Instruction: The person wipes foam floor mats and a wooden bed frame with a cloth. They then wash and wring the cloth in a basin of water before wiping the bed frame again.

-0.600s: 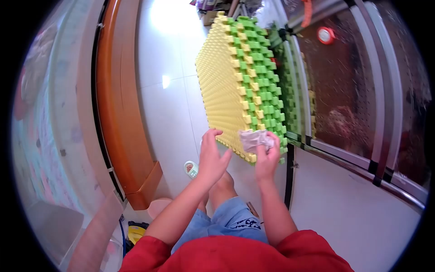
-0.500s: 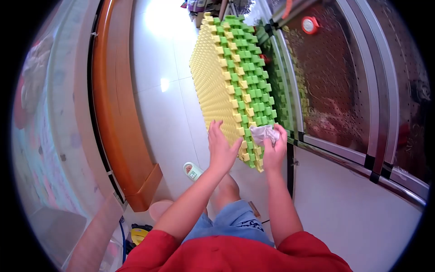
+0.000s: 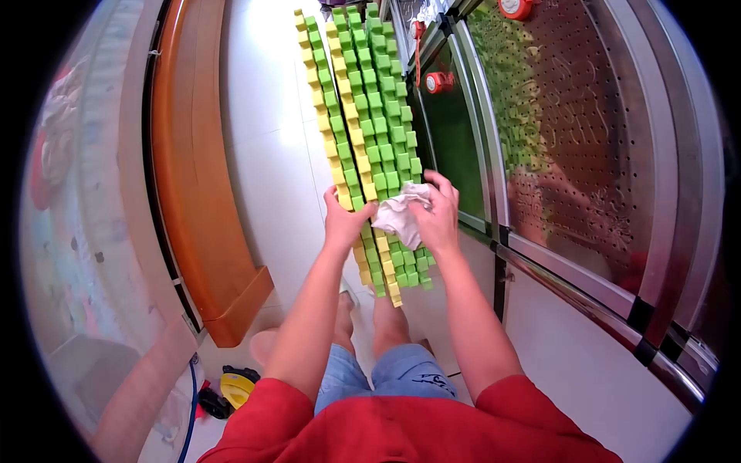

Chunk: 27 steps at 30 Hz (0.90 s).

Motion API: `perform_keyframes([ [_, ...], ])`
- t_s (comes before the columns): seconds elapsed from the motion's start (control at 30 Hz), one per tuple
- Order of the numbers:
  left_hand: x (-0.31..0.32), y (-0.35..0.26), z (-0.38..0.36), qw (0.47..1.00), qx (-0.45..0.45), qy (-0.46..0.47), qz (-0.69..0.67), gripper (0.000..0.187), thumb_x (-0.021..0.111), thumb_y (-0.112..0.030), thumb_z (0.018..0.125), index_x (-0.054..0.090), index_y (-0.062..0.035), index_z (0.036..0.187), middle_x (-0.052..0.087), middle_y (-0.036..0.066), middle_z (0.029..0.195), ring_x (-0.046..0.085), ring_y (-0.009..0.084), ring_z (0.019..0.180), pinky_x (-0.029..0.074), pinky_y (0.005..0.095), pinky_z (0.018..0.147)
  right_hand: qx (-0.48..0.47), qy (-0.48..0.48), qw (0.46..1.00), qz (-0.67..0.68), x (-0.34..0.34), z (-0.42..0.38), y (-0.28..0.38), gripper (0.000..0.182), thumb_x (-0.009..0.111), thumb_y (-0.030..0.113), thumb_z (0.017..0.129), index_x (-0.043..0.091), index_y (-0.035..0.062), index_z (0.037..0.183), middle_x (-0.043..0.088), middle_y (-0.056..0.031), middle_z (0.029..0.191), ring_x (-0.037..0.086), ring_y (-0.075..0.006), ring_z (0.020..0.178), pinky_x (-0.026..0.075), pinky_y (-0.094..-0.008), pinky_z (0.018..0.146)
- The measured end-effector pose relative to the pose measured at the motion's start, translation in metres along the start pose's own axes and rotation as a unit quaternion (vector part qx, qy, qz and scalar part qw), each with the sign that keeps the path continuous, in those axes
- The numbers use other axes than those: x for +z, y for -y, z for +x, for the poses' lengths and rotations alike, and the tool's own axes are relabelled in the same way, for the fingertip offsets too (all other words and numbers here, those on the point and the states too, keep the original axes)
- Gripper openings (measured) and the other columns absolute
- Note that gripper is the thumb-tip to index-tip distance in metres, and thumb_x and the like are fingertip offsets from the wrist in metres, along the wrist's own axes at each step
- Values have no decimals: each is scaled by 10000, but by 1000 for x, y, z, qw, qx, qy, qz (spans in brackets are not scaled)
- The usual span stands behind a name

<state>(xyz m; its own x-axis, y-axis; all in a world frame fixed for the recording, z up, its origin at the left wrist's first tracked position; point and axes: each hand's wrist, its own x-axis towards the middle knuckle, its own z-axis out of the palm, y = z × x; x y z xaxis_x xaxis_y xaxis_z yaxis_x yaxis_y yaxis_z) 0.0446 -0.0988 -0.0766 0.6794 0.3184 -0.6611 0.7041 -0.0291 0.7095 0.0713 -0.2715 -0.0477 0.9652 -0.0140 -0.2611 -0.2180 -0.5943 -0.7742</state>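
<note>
Several interlocking foam mats, yellow and green with toothed edges, stand on edge as a stack in front of me. My left hand grips the near left part of the stack, its fingers on the outer yellow side and its thumb over the toothed edges. A narrow gap runs between the left mats and the others. In my right hand is a crumpled white cloth, pressed on the toothed edges at the right. Some of its fingers reach round the stack's right side and are partly hidden.
Metal-framed glass panels line the right side, with red round objects on them. An orange-brown wooden bed frame runs along the left. A yellow and black object lies on the floor near a blue cord.
The mats now stand more upright and further left, showing mostly their edges. My left hand, open beside them before, has closed on them. My right hand and the cloth have moved left.
</note>
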Motion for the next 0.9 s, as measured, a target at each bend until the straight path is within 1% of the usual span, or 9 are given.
perform_keyframes([
  [0.03,-9,0,5,1000,-4,15,-26,759,762,-138,721,299,-10,1308,576,125,1130,584,212,1007,482,339,871,-27,-10,1000,-7,11,4,-1,271,670,136,726,697,2,960,458,-165,1385,440,-311,1249,369,-375,1017],
  [0.1,-21,6,13,996,11,38,-78,655,709,-73,748,342,-37,1289,578,96,1111,580,201,994,478,347,864,102,74,930,344,37,15,-21,274,673,117,747,691,-35,974,379,-183,1468,472,-272,1250,373,-353,1014],
  [0.13,-25,6,12,993,0,60,-99,602,686,-54,760,370,-48,1272,579,86,1112,577,195,999,476,348,864,136,92,896,411,45,18,-27,272,672,94,756,688,-55,983,336,-192,1494,501,-238,1225,382,-329,997],
  [0.2,-29,1,4,990,-13,89,-112,492,638,-25,781,435,-63,1228,582,63,1110,565,179,1013,464,344,871,145,105,888,424,50,16,-35,270,668,83,750,689,-56,981,347,-192,1488,507,-234,1217,382,-320,996],
  [0.3,-32,10,-10,993,6,71,-89,569,672,-21,747,419,-48,1256,607,94,1094,595,203,968,479,341,857,150,123,881,432,49,4,-34,265,664,73,743,692,-61,970,383,-197,1466,527,-214,1188,396,-304,980],
  [0.4,-30,29,-42,998,-10,29,-49,548,682,-40,751,425,-49,1235,613,97,1086,600,208,957,483,341,843,204,125,877,416,32,-21,-19,423,651,33,758,611,-82,1163,587,-133,1260,607,-146,971,464,-270,867],
  [0.53,-23,75,-107,998,6,3,-59,564,674,-51,753,412,-53,1253,607,110,1109,596,219,992,482,343,849,181,132,890,397,17,-88,-36,568,634,8,775,494,-62,1321,651,-69,1088,596,-109,918,464,-249,846],
  [0.77,20,140,-235,995,-44,-29,-89,577,629,20,769,378,-29,1286,577,110,1137,574,212,1023,466,336,878,241,167,876,384,-41,-190,-75,568,623,7,787,497,-22,1341,658,-38,1038,591,-85,904,458,-238,847],
  [0.9,79,148,-307,984,-82,-80,-136,615,633,32,758,356,-20,1304,556,108,1150,567,213,1024,453,321,883,260,224,873,347,-91,-222,-107,546,569,-21,811,497,5,1351,643,-39,1113,600,-99,958,458,-244,883],
])
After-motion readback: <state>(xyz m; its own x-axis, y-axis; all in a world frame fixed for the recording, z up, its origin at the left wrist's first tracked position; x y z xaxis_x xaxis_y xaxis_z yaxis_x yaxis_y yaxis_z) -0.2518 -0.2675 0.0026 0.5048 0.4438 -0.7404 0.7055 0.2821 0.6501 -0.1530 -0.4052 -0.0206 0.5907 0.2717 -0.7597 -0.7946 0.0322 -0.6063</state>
